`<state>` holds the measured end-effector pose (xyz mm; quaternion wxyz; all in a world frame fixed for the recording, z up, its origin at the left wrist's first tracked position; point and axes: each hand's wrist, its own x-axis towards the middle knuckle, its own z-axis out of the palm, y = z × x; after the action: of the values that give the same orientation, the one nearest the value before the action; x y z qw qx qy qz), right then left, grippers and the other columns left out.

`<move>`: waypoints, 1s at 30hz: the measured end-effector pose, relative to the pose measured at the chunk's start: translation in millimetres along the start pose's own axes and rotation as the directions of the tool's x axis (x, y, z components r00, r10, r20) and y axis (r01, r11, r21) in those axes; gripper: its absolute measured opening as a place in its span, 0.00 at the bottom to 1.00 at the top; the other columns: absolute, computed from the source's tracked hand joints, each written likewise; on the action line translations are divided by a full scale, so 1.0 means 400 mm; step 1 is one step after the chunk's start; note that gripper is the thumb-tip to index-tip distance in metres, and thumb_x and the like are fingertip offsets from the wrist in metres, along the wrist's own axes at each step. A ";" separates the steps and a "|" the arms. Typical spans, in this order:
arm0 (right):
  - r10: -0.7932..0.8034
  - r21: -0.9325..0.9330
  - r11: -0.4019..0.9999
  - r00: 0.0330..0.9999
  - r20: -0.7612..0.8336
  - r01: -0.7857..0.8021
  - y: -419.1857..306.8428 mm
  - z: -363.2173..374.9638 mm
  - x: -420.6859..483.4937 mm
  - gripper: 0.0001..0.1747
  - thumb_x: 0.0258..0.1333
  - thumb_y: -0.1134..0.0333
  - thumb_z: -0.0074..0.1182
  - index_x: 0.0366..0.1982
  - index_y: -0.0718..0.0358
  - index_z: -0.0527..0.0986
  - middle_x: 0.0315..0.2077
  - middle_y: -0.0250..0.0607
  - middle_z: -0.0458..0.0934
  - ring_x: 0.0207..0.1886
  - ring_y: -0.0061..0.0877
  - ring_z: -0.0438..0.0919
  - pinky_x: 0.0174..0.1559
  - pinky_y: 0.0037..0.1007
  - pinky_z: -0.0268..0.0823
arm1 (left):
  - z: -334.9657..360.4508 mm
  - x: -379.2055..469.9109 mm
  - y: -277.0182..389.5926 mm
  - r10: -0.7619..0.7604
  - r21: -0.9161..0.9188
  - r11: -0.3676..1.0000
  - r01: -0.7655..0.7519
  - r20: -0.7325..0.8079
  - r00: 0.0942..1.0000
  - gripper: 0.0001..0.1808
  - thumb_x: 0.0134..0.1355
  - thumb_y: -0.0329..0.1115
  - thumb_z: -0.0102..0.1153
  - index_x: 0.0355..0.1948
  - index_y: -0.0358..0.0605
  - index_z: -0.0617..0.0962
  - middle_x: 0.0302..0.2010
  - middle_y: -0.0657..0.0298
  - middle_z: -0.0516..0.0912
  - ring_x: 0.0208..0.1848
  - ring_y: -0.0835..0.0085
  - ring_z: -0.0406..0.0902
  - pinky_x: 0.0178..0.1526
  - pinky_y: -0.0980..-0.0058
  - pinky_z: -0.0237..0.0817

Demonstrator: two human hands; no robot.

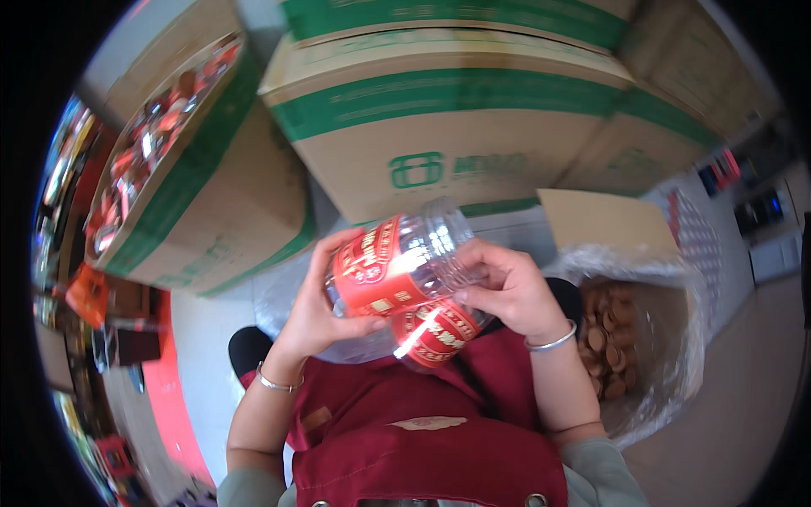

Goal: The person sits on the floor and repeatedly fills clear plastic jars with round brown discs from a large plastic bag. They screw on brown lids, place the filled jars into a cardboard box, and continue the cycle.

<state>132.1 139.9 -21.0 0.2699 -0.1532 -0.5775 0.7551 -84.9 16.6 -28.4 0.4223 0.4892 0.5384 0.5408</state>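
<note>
My left hand [309, 317] is wrapped around a clear plastic jar [380, 269] with a red label, tilted in front of my lap. A second red-labelled clear jar [437, 333] lies just below it, partly overlapped by the first. With thumb and fingers, my right hand [513, 288] grips clear ribbed plastic at the right end of the jars. Which jar that part belongs to is hard to tell from the overlap and glare. A dark red apron [418, 393] covers my lap under both jars.
An open carton [209, 184] of red-labelled jars stands at the left. Large cartons with green bands [443, 127] are stacked ahead. At the right, a plastic-lined box [671, 342] holds several brown lids [608, 348]. Red floor matting [171, 393] runs along the left.
</note>
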 end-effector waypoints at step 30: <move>-0.685 -0.819 0.496 0.710 -0.162 0.291 0.017 -0.063 -0.317 0.19 0.51 0.74 0.52 0.47 0.67 0.70 0.49 0.49 0.70 0.50 0.38 0.73 0.51 0.34 0.67 | 0.268 0.055 -0.105 -0.582 -0.642 0.418 0.643 0.354 0.732 0.38 0.59 0.61 0.48 0.54 0.33 0.65 0.49 0.47 0.74 0.46 0.60 0.77 0.48 0.61 0.72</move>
<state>246.6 84.6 -44.8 0.5232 -0.2501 -0.7667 0.2753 13.9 59.2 -74.7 0.7675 0.0677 0.3995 0.4968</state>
